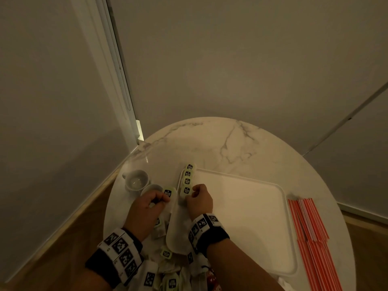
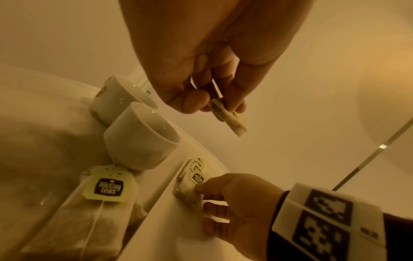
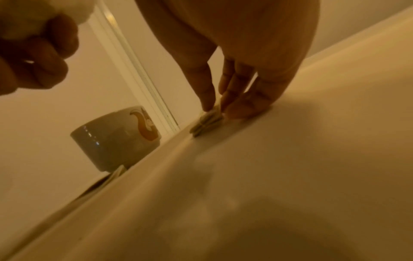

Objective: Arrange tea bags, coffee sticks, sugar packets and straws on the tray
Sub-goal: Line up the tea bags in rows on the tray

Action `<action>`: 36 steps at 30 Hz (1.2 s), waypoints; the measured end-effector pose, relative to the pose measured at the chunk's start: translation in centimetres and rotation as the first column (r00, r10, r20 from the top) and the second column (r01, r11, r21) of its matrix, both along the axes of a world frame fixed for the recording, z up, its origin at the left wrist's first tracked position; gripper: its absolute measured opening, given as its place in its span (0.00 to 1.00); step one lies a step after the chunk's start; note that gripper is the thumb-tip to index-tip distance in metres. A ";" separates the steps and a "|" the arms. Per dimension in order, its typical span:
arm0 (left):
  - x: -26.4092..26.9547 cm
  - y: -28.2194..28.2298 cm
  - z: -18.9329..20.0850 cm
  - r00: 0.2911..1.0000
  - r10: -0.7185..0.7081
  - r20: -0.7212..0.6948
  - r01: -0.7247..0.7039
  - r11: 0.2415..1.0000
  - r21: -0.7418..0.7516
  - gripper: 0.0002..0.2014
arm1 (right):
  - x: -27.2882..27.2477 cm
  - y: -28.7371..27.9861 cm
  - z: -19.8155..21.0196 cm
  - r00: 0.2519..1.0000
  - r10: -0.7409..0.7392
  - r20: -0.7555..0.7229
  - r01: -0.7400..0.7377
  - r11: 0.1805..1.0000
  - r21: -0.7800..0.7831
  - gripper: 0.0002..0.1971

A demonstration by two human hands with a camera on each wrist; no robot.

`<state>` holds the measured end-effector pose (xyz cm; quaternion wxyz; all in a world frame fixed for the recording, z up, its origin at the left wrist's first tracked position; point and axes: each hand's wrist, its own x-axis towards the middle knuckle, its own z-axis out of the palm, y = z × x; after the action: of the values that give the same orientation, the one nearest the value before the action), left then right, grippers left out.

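We wear a black wristband [image 1: 214, 238] on our right forearm and another [image 1: 98, 263] on our left, each ringed by white blocks printed with black-and-white square markers [image 1: 123, 255]. Our hands are bare, at six o'clock.

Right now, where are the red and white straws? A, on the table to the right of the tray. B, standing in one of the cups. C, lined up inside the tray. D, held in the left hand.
A: the straws lie in a bundle on the table, outside the right rim of the tray, while the cups sit on the tray's other side.
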<state>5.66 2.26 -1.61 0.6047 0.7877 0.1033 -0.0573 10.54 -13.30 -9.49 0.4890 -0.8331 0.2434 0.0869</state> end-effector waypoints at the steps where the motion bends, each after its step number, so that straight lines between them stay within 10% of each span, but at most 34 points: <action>1: 0.0 -0.1 0.0 1.000 -0.001 -0.007 0.001 1.000 -0.006 0.10 | 0.0 0.0 0.0 1.000 0.020 -0.011 -0.020 1.000 -0.020 0.15; 7: -0.3 -0.2 -0.4 0.999 -0.034 -0.026 0.033 0.999 -0.031 0.09 | -0.3 -0.8 0.0 0.989 0.104 -0.109 -0.125 0.972 -0.197 0.30; 25: -0.1 -0.6 -1.6 0.993 -0.110 -0.052 0.112 0.994 0.021 0.09 | -0.2 -1.0 -0.3 0.937 0.273 -0.218 -0.329 0.900 -0.287 0.18; 31: 0.3 -1.5 -1.8 0.985 -0.141 -0.099 0.147 0.987 0.061 0.09 | -1.6 -1.5 1.6 0.982 0.179 -0.059 -0.179 0.984 0.015 0.09; 36: 0.8 -2.7 -2.7 0.974 -0.172 -0.148 0.189 0.976 0.112 0.11 | -4.1 -1.9 4.0 0.997 0.061 -0.039 -0.037 0.891 0.452 0.07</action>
<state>6.43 -0.42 -4.30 0.5377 0.8244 0.0762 -0.1595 6.43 -15.16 -5.44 0.6601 -0.7003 0.2080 0.1750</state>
